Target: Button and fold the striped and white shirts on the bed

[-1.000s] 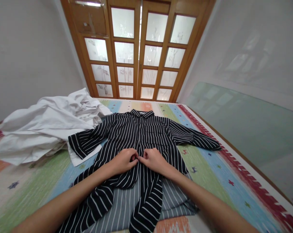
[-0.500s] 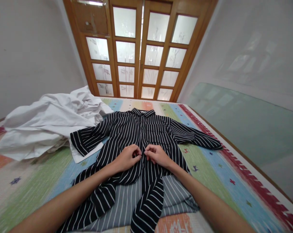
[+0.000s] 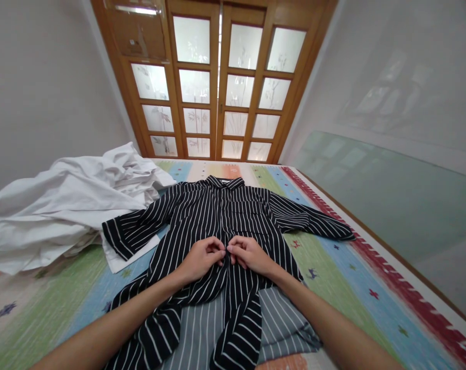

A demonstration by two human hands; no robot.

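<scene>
A black shirt with white stripes (image 3: 240, 210) lies front side up, its collar away from me and its sleeves spread to both sides. Over the middle of its front, my left hand (image 3: 205, 257) pinches the shirt's front edge. My right hand (image 3: 250, 254) is closed on the same front opening, its fingertips almost touching those of the left. The small bit of cloth between the fingertips is mostly hidden. Below the hands the front panels part, and the greyish inner side of the back shows.
A heap of white cloth (image 3: 71, 195) lies on the left, partly under one sleeve. Beneath everything is a colourful striped cover (image 3: 325, 277). A pale green panel (image 3: 391, 195) stands along the right wall, and wooden glazed doors (image 3: 219, 103) are at the back.
My fingertips have come closer together at the shirt's front. The whole view has shifted slightly, while the shirt and white cloth lie as before.
</scene>
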